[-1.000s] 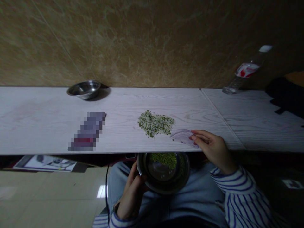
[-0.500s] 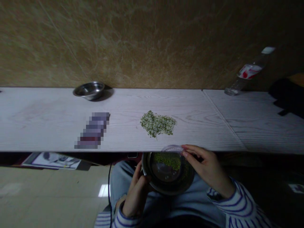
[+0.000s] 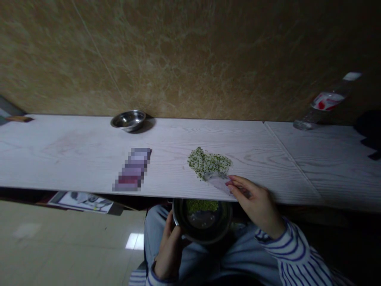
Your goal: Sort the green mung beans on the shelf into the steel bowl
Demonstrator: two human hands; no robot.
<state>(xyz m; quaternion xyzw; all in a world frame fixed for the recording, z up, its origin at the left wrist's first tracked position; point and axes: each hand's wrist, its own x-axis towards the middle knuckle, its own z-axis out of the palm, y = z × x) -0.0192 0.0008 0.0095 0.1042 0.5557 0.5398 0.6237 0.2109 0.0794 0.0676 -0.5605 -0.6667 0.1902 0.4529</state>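
My left hand grips the left rim of a metal bowl, held above my lap just under the table's front edge. Small green grains, like mung beans, lie in the bowl's far side. Between the thumb and fingers of my right hand is a thin clear plastic lid, tilted low over the table. Its far edge meets the near side of a flat spread of mixed green and white grains. Whether any grains sit on the lid is too blurred to tell.
A second metal bowl stands by the wall. A pixelated flat object lies left of the grains. On the right are a clear bottle with a white cap and a dark item. Papers show below the table.
My right hand has moved the clear lid from over the bowl forward to the grains on the table. The left hand still holds the bowl. The view has shifted slightly.
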